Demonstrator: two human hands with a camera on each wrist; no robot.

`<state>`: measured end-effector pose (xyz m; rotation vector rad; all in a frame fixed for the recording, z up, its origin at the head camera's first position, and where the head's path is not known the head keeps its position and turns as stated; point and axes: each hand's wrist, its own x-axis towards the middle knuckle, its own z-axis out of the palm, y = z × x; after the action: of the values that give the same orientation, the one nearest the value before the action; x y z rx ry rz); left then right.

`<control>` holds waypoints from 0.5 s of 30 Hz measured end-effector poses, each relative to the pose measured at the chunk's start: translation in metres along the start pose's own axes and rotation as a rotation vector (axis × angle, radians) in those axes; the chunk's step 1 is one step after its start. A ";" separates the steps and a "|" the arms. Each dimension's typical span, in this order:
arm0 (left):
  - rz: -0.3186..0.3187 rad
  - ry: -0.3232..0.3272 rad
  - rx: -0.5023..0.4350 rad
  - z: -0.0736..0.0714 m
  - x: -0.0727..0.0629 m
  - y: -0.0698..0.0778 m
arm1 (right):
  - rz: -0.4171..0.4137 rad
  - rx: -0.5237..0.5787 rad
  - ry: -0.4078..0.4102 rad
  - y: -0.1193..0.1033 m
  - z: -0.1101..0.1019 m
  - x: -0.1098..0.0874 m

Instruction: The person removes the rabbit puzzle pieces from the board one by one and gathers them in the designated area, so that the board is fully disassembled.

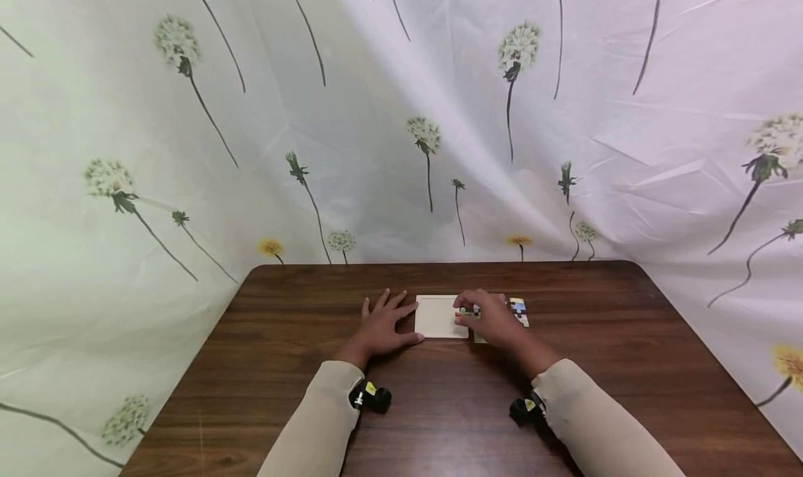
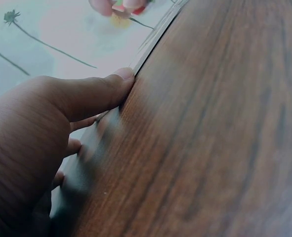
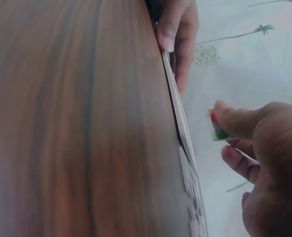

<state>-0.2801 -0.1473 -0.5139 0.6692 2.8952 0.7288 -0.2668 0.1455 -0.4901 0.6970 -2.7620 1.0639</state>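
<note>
A flat cream tray (image 1: 436,316) with a raised rim lies on the table. My left hand (image 1: 379,328) rests at its left side with fingers spread; the thumb and a fingertip touch the edge. In the left wrist view, the left thumb (image 2: 99,96) presses against the tray's edge. Above the tray's right part, my right hand (image 1: 498,321) pinches a jigsaw puzzle piece (image 3: 219,132) coloured red and green, held up off the tray. More jigsaw pieces (image 1: 519,311) lie right of the tray, partly hidden under the right hand.
The dark wooden table (image 1: 433,407) has rounded far corners. Behind it hangs a pale curtain (image 1: 376,149) printed with dandelions. Each wrist carries a small black camera, the left one (image 1: 378,399) and the right one (image 1: 521,411).
</note>
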 end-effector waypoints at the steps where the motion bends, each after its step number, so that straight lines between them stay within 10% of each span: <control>1: 0.002 0.003 -0.004 0.000 0.000 0.000 | -0.009 0.001 0.009 0.002 -0.002 -0.001; 15: 0.007 0.009 -0.028 0.000 0.000 -0.001 | -0.005 0.053 0.121 0.034 -0.037 -0.030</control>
<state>-0.2807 -0.1478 -0.5138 0.6743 2.8868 0.7740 -0.2574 0.2035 -0.4904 0.6238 -2.6378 1.1416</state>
